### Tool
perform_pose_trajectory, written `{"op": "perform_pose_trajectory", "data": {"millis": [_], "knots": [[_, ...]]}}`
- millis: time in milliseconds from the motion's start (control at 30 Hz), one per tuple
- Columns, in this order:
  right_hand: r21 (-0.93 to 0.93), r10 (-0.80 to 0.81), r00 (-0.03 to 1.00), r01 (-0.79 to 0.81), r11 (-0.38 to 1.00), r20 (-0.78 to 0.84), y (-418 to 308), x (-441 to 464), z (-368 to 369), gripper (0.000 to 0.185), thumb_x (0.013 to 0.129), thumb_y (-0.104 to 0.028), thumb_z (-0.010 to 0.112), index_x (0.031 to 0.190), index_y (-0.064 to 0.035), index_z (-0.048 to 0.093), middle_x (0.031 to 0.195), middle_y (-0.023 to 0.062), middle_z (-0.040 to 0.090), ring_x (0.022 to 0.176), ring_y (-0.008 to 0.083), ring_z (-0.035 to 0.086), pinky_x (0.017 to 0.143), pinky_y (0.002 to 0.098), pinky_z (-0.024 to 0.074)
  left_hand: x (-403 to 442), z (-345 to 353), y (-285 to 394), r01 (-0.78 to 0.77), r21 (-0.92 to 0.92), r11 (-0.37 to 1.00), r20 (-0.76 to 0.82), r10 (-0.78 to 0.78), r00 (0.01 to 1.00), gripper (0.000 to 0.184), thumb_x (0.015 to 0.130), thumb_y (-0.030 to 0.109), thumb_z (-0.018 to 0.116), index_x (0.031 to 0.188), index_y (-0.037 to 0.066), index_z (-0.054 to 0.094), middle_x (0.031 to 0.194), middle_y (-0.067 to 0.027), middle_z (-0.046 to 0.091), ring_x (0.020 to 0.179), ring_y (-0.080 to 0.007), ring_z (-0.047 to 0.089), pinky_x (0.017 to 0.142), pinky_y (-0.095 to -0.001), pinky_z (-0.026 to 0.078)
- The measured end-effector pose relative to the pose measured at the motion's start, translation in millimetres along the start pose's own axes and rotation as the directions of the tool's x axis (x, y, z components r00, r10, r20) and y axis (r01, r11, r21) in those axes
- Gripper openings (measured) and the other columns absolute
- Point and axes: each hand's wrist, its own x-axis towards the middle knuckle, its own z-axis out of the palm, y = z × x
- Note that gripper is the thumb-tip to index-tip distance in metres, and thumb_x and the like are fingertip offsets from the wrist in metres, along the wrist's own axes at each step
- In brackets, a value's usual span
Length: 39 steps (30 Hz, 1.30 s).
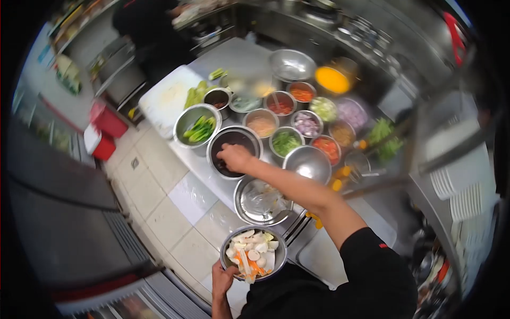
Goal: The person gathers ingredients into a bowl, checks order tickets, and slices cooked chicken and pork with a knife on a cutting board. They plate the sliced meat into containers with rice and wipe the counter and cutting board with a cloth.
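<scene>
My left hand (225, 279) grips the near-left rim of a round metal pan (281, 260) close to my body. The pan is full of cut vegetables (254, 250), white and orange pieces and sliced mushrooms among them. A dark double-bar handle (298, 226) runs from its far right side. My right hand (234, 158) reaches across into a deep metal pot (255, 139) with dark contents. Its fingers are bent together; what they hold, if anything, is hidden. Between the two sits a metal bowl (240, 210) with clear plastic film in it.
A bowl of green vegetables (197, 127) stands beyond the pot, near a white cutting board (164, 98). Several containers of chopped ingredients, including purple onion (307, 124), crowd the steel table. An upturned-looking bowl (308, 166) lies beneath my forearm. A person in black (151, 37) stands far back.
</scene>
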Motion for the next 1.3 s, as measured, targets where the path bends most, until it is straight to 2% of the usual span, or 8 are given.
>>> {"op": "perform_pose_trajectory", "data": {"millis": [267,400,533,667,733,967,1167,1300], "knots": [[0.36,0.098,0.866,0.1,0.927,-0.491,19.2,-9.8,0.6,0.029,0.057,-0.009,0.069,0.086,-0.0049,0.075,0.076,0.0171,0.068,0.072,0.0366,0.066,0.069,0.044,0.0539,-7.0,32.4,-19.4,-0.03,0.02,0.999,0.073,0.029,0.997,0.036,0.063,-0.002,0.057,0.097,-0.009,0.065,0.09,-0.0094,0.069,0.079,-0.0183,0.064,0.075,-0.0275,0.05],[0.865,0.336,0.91,0.045,0.499,-0.241,-30.7,-147.3,-97.4,0.026,0.063,-0.013,0.072,0.087,-0.0046,0.075,0.072,0.0115,0.071,0.057,0.0185,0.067,0.054,0.0347,0.0532,-36.3,88.1,-21.9,-0.021,0.064,0.998,0.142,0.012,0.99,0.032,0.064,0.0,0.057,0.094,-0.009,0.064,0.087,-0.0085,0.067,0.074,-0.0176,0.062,0.071,-0.0268,0.049],[0.539,0.09,0.87,0.217,0.814,-0.485,-81.8,-277.7,-128.3,0.029,0.059,-0.013,0.073,0.087,-0.0036,0.073,0.076,0.0154,0.066,0.074,0.0302,0.066,0.066,0.0385,0.0519,-69.5,123.7,10.0,-0.065,0.171,0.983,0.208,0.028,0.978,0.03,0.065,0.001,0.056,0.092,-0.008,0.064,0.085,-0.0088,0.067,0.07,-0.0183,0.061,0.065,-0.0276,0.049],[0.287,0.449,0.891,-0.414,0.864,-0.065,-160.4,-443.4,-179.6,0.021,0.055,-0.005,0.071,0.075,-0.003,0.071,0.083,0.0144,0.065,0.081,0.0324,0.065,0.069,0.0433,0.0511,-128.7,178.6,36.9,-0.079,0.222,0.972,0.424,-0.024,0.905,0.035,0.067,0.003,0.056,0.099,-0.009,0.054,0.086,-0.0146,0.062,0.063,-0.0238,0.061,0.052,-0.0354,0.055],[0.187,0.537,0.837,-0.513,0.838,-0.107,-176.7,-509.8,-177.0,0.027,0.057,-0.006,0.071,0.084,-0.0034,0.071,0.098,0.0118,0.064,0.096,0.031,0.062,0.078,0.0421,0.05,-159.4,216.8,33.3,-0.073,0.21,0.975,0.426,-0.024,0.905,0.034,0.068,0.003,0.056,0.1,-0.008,0.05,0.086,-0.0158,0.06,0.062,-0.0253,0.061,0.047,-0.036,0.054],[0.501,0.639,0.3,-0.424,0.754,-0.708,-301.4,-708.6,-189.3,0.028,0.077,-0.019,0.073,0.101,-0.0059,0.066,0.109,0.0088,0.058,0.108,0.0285,0.054,0.091,0.0401,0.0462,-181.7,296.9,-37.7,-0.021,0.26,0.965,0.722,-0.18,0.668,0.012,0.076,0.004,0.049,0.083,-0.001,0.058,0.085,-0.0125,0.063,0.066,-0.022,0.064,0.044,-0.0373,0.054],[0.768,0.829,-0.265,-0.58,0.271,-0.492,-416.0,-891.4,-118.5,0.014,0.082,-0.017,0.07,0.092,-0.0083,0.069,0.103,0.0121,0.066,0.099,0.0338,0.062,0.087,0.0422,0.0502,-165.2,412.3,-80.4,-0.006,0.269,0.963,0.768,-0.21,0.605,0.022,0.087,0.019,0.051,0.1,0.004,0.06,0.095,-0.0102,0.064,0.082,-0.0265,0.064,0.066,-0.04,0.051],[0.815,0.826,-0.475,-0.579,-0.034,-0.303,-487.5,-952.8,-74.0,0.019,0.08,-0.018,0.071,0.096,-0.0062,0.071,0.105,0.0143,0.066,0.102,0.0355,0.061,0.089,0.0424,0.0495,-127.5,480.4,-99.6,0.039,0.206,0.978,0.749,-0.183,0.637,0.035,0.091,0.026,0.053,0.12,0.006,0.052,0.102,-0.0124,0.064,0.086,-0.0304,0.065,0.073,-0.0395,0.051]]}}
